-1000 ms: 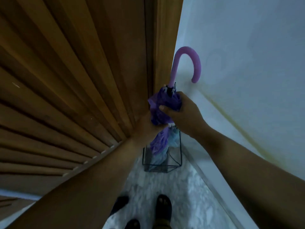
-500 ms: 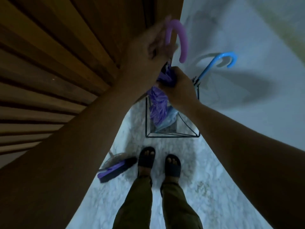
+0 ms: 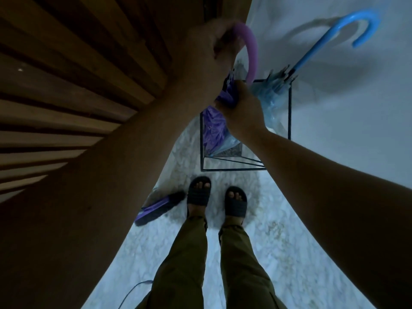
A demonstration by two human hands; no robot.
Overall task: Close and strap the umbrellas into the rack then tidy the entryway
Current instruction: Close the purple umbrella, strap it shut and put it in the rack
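A purple umbrella (image 3: pixel 215 128) with a curved lilac handle stands folded in the black wire rack (image 3: pixel 289 112) in the corner. My left hand (image 3: pixel 211 47) grips the top of that handle. My right hand (image 3: pixel 242 110) is wrapped round the bunched purple canopy just below the handle. A blue umbrella (image 3: pixel 323 45) with a light blue hooked handle leans in the same rack against the white wall, its canopy loosely gathered behind my right hand.
A small folded purple umbrella (image 3: pixel 158 208) lies on the marbled floor by my left foot. My sandalled feet (image 3: pixel 217 199) stand just before the rack. A wooden slatted door (image 3: pixel 78 74) fills the left side. A thin cord (image 3: pixel 133 288) lies on the floor.
My left hand rose from the canopy to the lilac handle. The view tilted down, bringing the blue umbrella, my feet and the small floor umbrella into sight. My right hand kept hold of the canopy.
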